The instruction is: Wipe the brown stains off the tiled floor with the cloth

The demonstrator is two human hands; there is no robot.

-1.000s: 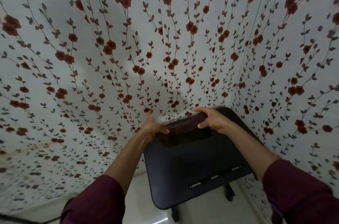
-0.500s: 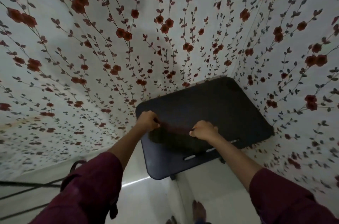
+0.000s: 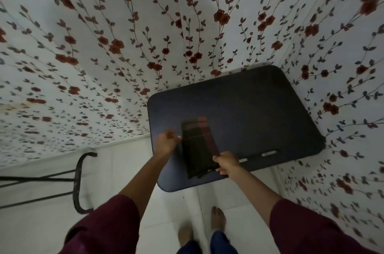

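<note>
A dark folded cloth (image 3: pixel 197 147) with a reddish-brown stripe lies flat on a small dark table (image 3: pixel 259 112) that stands in the room's corner. My right hand (image 3: pixel 225 163) pinches the cloth's near right corner. My left hand (image 3: pixel 167 141) is at the cloth's left edge, fingers apart and blurred, touching or just off the fabric. The white tiled floor (image 3: pixel 172 208) lies below the table, and my bare feet (image 3: pixel 217 219) stand on it. No brown stain shows on the visible tiles.
Floral wallpaper (image 3: pixel 104 45) with red roses covers both walls meeting behind the table. A black metal frame (image 3: pixel 78 181) with thin bars stands on the floor at the left. The table has a slot near its front edge (image 3: pixel 268 153).
The view has tipped downward, bringing the floor and my feet into sight. The cloth, held bunched between both hands before, now lies spread flat on the table, and my left hand has loosened.
</note>
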